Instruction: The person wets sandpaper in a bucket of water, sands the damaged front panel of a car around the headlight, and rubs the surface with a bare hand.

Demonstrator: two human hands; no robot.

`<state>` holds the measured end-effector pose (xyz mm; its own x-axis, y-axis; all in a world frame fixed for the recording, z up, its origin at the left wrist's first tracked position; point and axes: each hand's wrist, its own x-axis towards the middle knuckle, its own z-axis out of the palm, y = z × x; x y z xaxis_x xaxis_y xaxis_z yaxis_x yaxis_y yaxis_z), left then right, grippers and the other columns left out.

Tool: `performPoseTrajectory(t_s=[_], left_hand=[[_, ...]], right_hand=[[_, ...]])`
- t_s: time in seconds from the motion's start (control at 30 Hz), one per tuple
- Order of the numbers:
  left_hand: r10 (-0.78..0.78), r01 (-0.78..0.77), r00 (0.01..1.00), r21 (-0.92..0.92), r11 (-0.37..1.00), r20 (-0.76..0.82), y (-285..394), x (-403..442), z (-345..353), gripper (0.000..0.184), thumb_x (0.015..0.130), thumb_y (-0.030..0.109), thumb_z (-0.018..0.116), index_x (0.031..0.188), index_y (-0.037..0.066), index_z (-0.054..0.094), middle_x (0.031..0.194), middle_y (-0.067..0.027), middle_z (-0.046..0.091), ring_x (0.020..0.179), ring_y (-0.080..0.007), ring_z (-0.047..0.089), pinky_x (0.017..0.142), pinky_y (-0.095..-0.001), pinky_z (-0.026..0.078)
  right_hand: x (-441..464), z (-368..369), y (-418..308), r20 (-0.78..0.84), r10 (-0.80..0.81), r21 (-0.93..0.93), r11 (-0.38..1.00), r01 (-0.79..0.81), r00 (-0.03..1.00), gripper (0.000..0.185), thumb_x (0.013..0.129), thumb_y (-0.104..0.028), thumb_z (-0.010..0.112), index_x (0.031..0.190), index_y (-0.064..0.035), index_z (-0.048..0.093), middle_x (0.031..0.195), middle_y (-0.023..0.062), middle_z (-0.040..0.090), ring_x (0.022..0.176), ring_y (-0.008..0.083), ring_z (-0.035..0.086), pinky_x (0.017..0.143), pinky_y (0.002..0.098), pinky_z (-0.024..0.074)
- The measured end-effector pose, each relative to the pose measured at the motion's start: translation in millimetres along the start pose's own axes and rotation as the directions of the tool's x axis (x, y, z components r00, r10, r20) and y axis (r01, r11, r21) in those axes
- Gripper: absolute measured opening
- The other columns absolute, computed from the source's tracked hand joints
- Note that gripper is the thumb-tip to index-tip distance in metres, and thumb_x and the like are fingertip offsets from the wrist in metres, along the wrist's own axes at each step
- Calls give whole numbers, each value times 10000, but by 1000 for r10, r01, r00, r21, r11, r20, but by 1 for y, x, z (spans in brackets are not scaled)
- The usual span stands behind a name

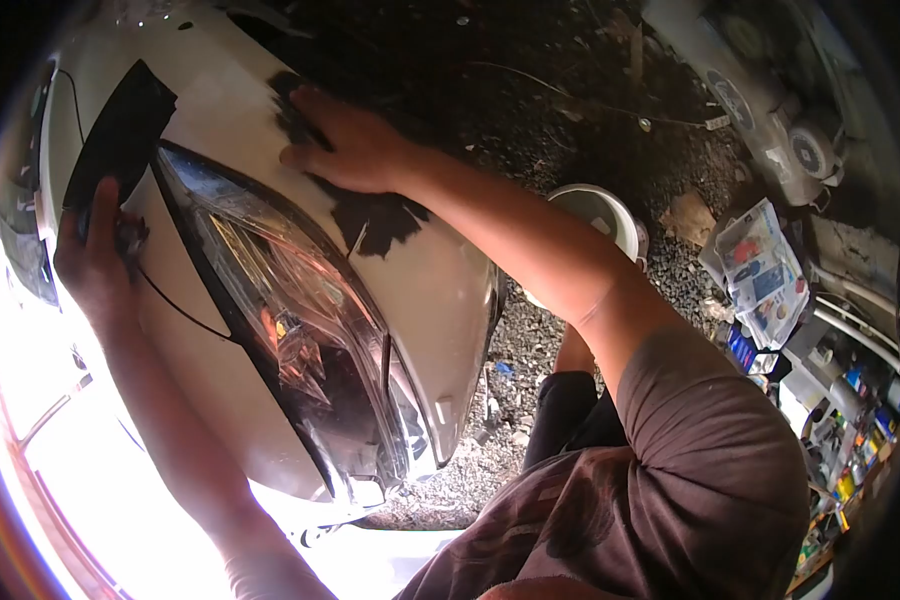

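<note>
My right hand (pixel 355 145) lies on the pale car fender (pixel 415 290), fingers stretched out and thumb apart. Dark, jagged-edged patches (pixel 375 220) show on the fender around and below it. My left hand (pixel 95 255) is at the far left by the hood (pixel 195 370), its fingers bent around a small dark object (pixel 130 232) that is mostly hidden. Just above those fingers is a flat black shape (pixel 125 130) with sharp edges. From near the hand a thin black cord (pixel 185 318) curves to the headlight (pixel 290 330), which sits between my arms.
A white bucket (pixel 620 225) stands on the gravel (pixel 510 400) behind my right forearm. Further right lie a folded newspaper (pixel 765 270) and a crowded pile of bottles and tools (pixel 855 420). A dusty car part (pixel 760 110) is at the upper right. Strong glare covers the lower left.
</note>
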<state>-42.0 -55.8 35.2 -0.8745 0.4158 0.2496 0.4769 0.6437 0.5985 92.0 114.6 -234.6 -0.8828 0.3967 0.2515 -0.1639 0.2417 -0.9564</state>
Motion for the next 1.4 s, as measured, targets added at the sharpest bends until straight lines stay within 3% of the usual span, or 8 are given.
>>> performPoseTrajectory(t_s=[0.53, 0.63, 0.73, 0.8, 0.9, 1.03, 1.17, 1.4], left_hand=[[83, -85, 996, 62, 994, 41, -4, -5, -3, 280, 981, 264, 820, 1110, 23, 760, 713, -29, 672, 592, -112, 612, 568, -268, 471], [57, -46, 987, -70, 996, 150, -9, -17, -13, 253, 980, 241, 820, 1087, 22, 753, 705, -32, 674, 573, -112, 616, 536, -270, 467], [22, 69, 901, -192, 979, 433, 14, -35, -7, 211, 968, 181, 826, 1072, 16, 743, 708, -37, 681, 559, -107, 618, 510, -262, 466], [17, 156, 807, -241, 958, 590, 36, -59, 14, 173, 943, 96, 830, 1056, 3, 739, 735, -41, 693, 556, -94, 616, 502, -235, 460], [102, -7, 767, -151, 989, 633, 36, -65, 29, 150, 941, 79, 821, 1042, 2, 741, 759, -36, 700, 568, -86, 620, 506, -241, 463], [74, -3, 748, -109, 994, 660, 43, -62, 30, 255, 894, 45, 847, 1126, -1, 753, 859, -10, 696, 750, -57, 618, 673, -225, 503], [145, -148, 870, -31, 988, 471, 44, -60, 40, 364, 875, 41, 858, 1226, 50, 764, 960, -12, 691, 865, -60, 604, 778, -214, 506], [215, -293, 854, 97, 951, 473, 40, -59, 49, 441, 849, 18, 856, 1278, 68, 764, 1059, -57, 744, 904, -99, 659, 829, -261, 552]], right_hand=[[-130, -37, -18, 88, 53, 28, 998, -56, 995, 905, 1027, -505, 682, 1697, -70, 257, 1760, 201, 258, 1635, 376, 228, 1318, 467, 262], [-124, -56, -43, 205, 233, 214, 937, -276, 951, 889, 1015, -472, 720, 1682, -66, 295, 1720, 202, 350, 1609, 357, 305, 1287, 483, 330], [-98, -59, -67, -9, 121, 482, 870, -102, 993, 878, 976, -390, 797, 1655, -51, 357, 1643, 195, 473, 1535, 338, 436, 1235, 505, 412], [-68, -51, -76, -14, 44, 897, 443, -8, 999, 929, 889, -351, 889, 1617, -23, 413, 1565, 191, 552, 1388, 395, 575, 1155, 508, 500], [-44, -44, -86, 206, -143, 976, 96, -194, 968, 871, 906, -263, 877, 1613, -15, 431, 1524, 172, 582, 1336, 309, 611, 1138, 476, 522], [-50, -34, -90, 357, -17, 931, 88, -354, 934, 583, 982, -179, 773, 1494, 16, 576, 1413, 174, 659, 1298, 295, 636, 1030, 564, 593], [-66, -62, -57, 109, 363, 980, 117, -161, 926, 507, 979, -127, 695, 1451, 24, 588, 1366, 222, 663, 1239, 358, 666, 1029, 582, 614], [-70, -99, -23, 225, 378, 955, 96, -280, 898, 356, 929, -105, 709, 1274, -16, 695, 1220, 139, 742, 1125, 308, 720, 989, 588, 609]])
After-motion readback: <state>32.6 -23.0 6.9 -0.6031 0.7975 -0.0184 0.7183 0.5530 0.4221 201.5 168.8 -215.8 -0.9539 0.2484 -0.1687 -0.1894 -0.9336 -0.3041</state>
